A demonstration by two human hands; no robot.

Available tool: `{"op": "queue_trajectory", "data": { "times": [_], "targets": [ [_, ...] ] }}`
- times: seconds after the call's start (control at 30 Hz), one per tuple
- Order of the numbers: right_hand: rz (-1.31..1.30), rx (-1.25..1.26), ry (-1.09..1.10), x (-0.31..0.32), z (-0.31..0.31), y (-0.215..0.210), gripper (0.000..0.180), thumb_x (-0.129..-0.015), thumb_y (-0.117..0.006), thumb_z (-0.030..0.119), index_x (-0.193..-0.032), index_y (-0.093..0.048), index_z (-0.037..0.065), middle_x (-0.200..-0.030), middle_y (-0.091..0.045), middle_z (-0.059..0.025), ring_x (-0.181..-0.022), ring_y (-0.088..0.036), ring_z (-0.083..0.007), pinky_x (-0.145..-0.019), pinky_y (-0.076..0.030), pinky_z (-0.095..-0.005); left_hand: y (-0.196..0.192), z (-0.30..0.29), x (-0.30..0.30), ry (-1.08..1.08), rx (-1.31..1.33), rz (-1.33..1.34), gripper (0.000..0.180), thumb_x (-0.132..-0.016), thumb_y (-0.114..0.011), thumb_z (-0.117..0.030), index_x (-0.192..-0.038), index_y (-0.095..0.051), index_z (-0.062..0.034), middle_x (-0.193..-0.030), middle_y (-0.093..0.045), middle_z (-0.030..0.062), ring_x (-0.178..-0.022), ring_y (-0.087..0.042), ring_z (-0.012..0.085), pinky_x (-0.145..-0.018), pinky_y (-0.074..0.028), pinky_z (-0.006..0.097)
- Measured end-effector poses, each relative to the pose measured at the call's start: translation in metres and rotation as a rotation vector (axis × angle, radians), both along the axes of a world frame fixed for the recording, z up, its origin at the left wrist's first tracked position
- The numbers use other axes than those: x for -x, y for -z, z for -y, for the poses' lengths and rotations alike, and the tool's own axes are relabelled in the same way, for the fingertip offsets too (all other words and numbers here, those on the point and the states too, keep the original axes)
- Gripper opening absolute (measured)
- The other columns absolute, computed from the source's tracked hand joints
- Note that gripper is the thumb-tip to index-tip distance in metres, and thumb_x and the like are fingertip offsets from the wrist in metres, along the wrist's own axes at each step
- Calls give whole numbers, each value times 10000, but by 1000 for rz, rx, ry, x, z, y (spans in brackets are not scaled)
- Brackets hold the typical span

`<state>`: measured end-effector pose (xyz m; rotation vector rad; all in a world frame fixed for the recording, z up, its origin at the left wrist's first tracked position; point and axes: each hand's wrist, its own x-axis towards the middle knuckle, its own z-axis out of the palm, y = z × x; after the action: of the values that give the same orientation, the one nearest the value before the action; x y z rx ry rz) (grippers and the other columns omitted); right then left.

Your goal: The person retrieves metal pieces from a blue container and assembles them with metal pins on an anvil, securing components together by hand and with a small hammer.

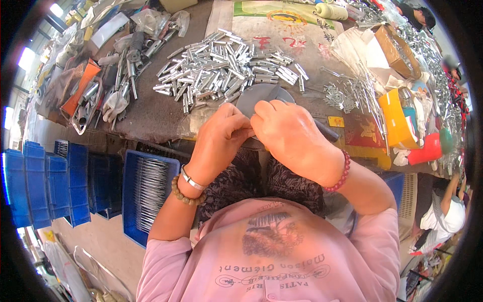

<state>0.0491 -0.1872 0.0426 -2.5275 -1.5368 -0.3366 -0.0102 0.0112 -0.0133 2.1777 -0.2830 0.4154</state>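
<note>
My left hand (222, 137) and my right hand (292, 135) meet at the table's near edge, fingers pinched closed and almost touching. Whatever sits between the fingertips is hidden by the fingers. Just beyond them lies a round grey disc (248, 99), partly covered by my right hand. A dark bar (326, 131) with a rounded end sticks out beside my right wrist. Past the disc spreads a heap of short shiny metal tubes (211, 68), some with holes or slots in them.
Small metal pins (339, 97) and long thin rods (370, 100) lie to the right, near a yellow container (400, 118) and a red cup (425, 149). Bagged metal tools fill the far left. Below stand blue crates (128, 201), one holding stacked rods. Other people are at the far right.
</note>
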Motion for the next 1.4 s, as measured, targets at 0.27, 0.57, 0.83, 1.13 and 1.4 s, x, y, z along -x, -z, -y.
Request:
{"op": "queue_trajectory", "data": {
  "times": [0.27, 0.57, 0.83, 1.13, 1.4],
  "targets": [
    [-92, -250, 120, 0, 32, 9, 217, -870, -736, 75, -1086, -746, 65, -1048, -678, -105, -971, -696, -318, -860, -592, -443, 3, 0, -2, -3, -10, -7, 139, -863, -879, -38, -974, -796, -52, -938, -658, 99, -850, -677, 314, -744, -536, 412],
    [-95, -358, 325, 1, 72, 19, 457, -848, -740, -27, -1293, -742, 81, -1048, -674, -128, -995, -704, -345, -850, -587, -465, 0, -1, 0, 27, 55, -69, 187, -875, -869, 26, -1049, -811, -9, -943, -626, 63, -855, -634, 192, -760, -514, 307],
    [-105, -460, 313, 47, 80, 6, 561, -874, -724, -56, -1383, -765, 175, -1028, -631, -88, -834, -715, -294, -708, -589, -406, -2, 1, -1, 50, 60, -37, 188, -870, -877, 14, -1039, -798, -12, -933, -650, 98, -819, -658, 251, -733, -540, 352],
    [7, -580, 262, 49, 80, 7, 572, -883, -698, -4, -1405, -777, 214, -1026, -602, -69, -787, -697, -271, -687, -588, -394, -1, -1, -3, 48, 55, -33, 190, -854, -886, 27, -1021, -798, 0, -932, -651, 87, -830, -663, 232, -735, -538, 342],
    [-85, -373, 306, 48, 80, 1, 577, -847, -727, -37, -1355, -807, 224, -1023, -636, -57, -818, -727, -261, -696, -594, -391, -2, -5, -5, 49, 30, -35, 175, -867, -885, 2, -1023, -805, -6, -922, -638, 81, -823, -649, 222, -734, -527, 333]
  ]
}}
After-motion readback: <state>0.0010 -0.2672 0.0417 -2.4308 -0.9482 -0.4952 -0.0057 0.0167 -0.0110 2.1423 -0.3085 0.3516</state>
